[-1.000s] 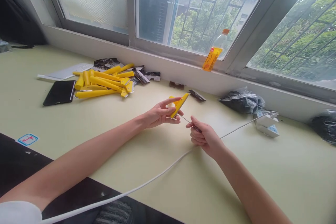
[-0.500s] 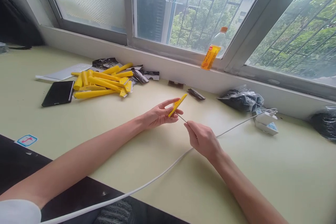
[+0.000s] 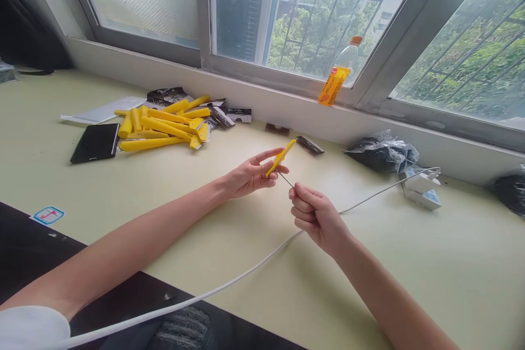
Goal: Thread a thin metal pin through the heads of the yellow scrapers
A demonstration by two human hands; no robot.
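Observation:
A small yellow piece [image 3: 286,154] is pinched between the fingers of my left hand [image 3: 252,175], tilted up to the right. From its underside a thin metal rod [image 3: 286,179] slants down to my right hand [image 3: 318,210], whose curled fingers grip the rod's other end. The rod's tip is hidden against the yellow piece. Both hands are above the pale table [image 3: 229,229]. A white cable [image 3: 246,276] runs under my right hand.
Several yellow scrapers [image 3: 164,128] lie piled beside a black phone [image 3: 95,142] and dark packaging [image 3: 166,95]. A bottle [image 3: 334,85] stands on the sill. Bagged black items [image 3: 381,153] and a white adapter [image 3: 422,181] lie at the right.
My right hand has turned and its fingers show more from the side, still gripping the rod. My left hand and the yellow piece are nearly unchanged. The view has shifted slightly.

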